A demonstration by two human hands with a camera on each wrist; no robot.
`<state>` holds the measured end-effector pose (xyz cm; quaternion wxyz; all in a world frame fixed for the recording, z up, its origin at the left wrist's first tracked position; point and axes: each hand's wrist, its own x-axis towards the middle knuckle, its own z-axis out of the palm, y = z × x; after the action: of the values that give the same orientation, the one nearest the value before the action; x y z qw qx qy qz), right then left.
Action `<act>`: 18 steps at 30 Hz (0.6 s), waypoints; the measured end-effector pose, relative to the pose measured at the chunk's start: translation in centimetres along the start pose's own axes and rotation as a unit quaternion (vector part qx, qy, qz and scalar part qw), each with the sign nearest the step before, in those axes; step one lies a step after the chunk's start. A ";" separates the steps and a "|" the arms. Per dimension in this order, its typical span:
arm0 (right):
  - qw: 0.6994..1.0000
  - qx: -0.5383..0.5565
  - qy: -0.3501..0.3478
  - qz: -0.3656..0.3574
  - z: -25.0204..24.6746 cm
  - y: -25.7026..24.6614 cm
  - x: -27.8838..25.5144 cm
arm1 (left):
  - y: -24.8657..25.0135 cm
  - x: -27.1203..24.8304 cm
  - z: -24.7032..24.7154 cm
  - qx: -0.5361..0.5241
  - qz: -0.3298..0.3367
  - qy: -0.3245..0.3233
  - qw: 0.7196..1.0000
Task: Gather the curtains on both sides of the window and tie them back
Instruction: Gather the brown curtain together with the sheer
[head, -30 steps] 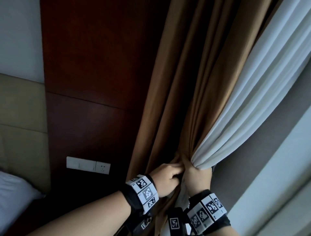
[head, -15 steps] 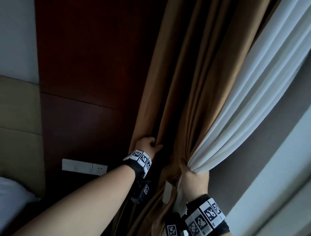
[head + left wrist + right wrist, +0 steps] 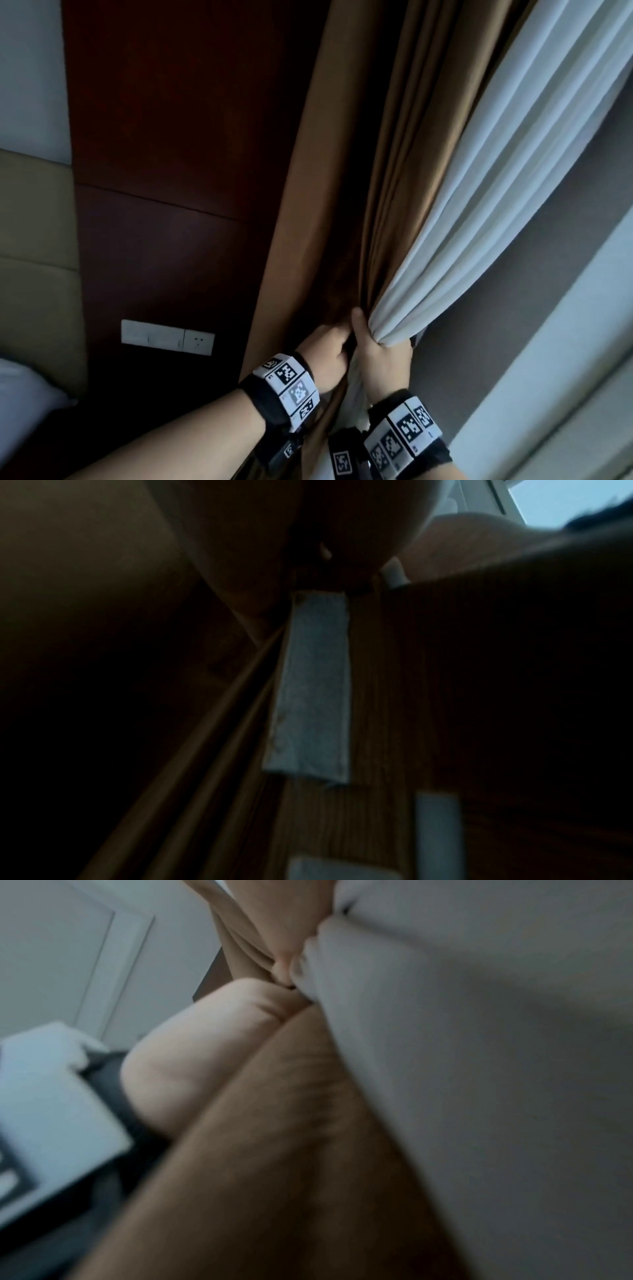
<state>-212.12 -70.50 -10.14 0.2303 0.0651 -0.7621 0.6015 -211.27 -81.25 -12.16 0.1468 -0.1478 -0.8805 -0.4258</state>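
A brown curtain (image 3: 349, 178) hangs in long folds beside a white sheer curtain (image 3: 486, 192), both bunched toward the bottom of the head view. My right hand (image 3: 380, 356) grips the gathered bundle of sheer and brown cloth, thumb up along the folds. My left hand (image 3: 325, 353) sits right beside it, fingers curled into the brown folds. In the right wrist view the brown curtain (image 3: 281, 1150) and white sheer (image 3: 462, 1042) run past my curled fingers (image 3: 205, 1047). The dark left wrist view shows a pale fabric strip (image 3: 311, 685) hanging against the brown curtain (image 3: 394, 723).
A dark wood wall panel (image 3: 178, 144) stands left of the curtains, with a white switch and socket plate (image 3: 168, 336) low on it. A beige padded headboard (image 3: 34, 260) and a white pillow (image 3: 24, 401) lie at the far left. A grey wall and window frame (image 3: 548, 308) lie to the right.
My left hand reached up and left to the curtain's outer edge, then came back down with the folds to meet my right hand. The right hand kept its grip.
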 end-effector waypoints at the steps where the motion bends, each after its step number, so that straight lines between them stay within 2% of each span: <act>1: 1.000 -0.006 0.000 0.009 0.3 0.3 0.0 | 0.0 -0.3 -0.1 -0.005 -0.007 -0.015 1.000; 8: 0.995 -0.025 0.049 0.084 0.1 0.7 1.1 | -1.2 -0.8 0.6 -0.094 0.035 -0.077 0.992; 10: 0.994 -0.032 0.053 0.086 -0.1 0.5 1.3 | -1.3 -1.0 -0.1 -0.120 0.036 -0.066 0.990; 11: 0.994 -0.032 0.055 0.085 -0.3 0.4 1.3 | -1.5 -1.1 -0.7 -0.119 0.039 -0.026 0.992; 12: 0.994 -0.023 0.058 0.089 -0.3 0.3 1.2 | -1.8 -1.1 -1.5 -0.108 0.033 0.047 0.992; 13: 0.994 -0.009 0.057 0.093 -0.4 0.3 1.2 | -2.2 -0.9 -2.3 -0.093 0.021 0.149 0.984; 15: 0.993 0.018 0.052 0.105 -0.4 0.2 0.9 | -3.2 -0.2 -4.0 -0.026 -0.046 0.346 0.937; 16: 0.993 0.026 0.050 0.108 -0.4 0.2 0.8 | -3.7 0.1 -5.0 -0.005 -0.105 0.401 0.910; 17: 0.993 0.026 0.049 0.108 -0.4 0.2 0.8 | -4.2 0.5 -6.0 -0.002 -0.169 0.413 0.895; 18: 0.993 0.026 0.048 0.107 -0.4 0.1 0.7 | -4.7 0.7 -6.9 -0.017 -0.222 0.393 0.892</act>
<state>-212.64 -70.02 -9.87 0.1992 -0.0399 -0.7367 0.6449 -212.83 -89.35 -11.08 0.3797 0.2283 -0.7536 -0.4856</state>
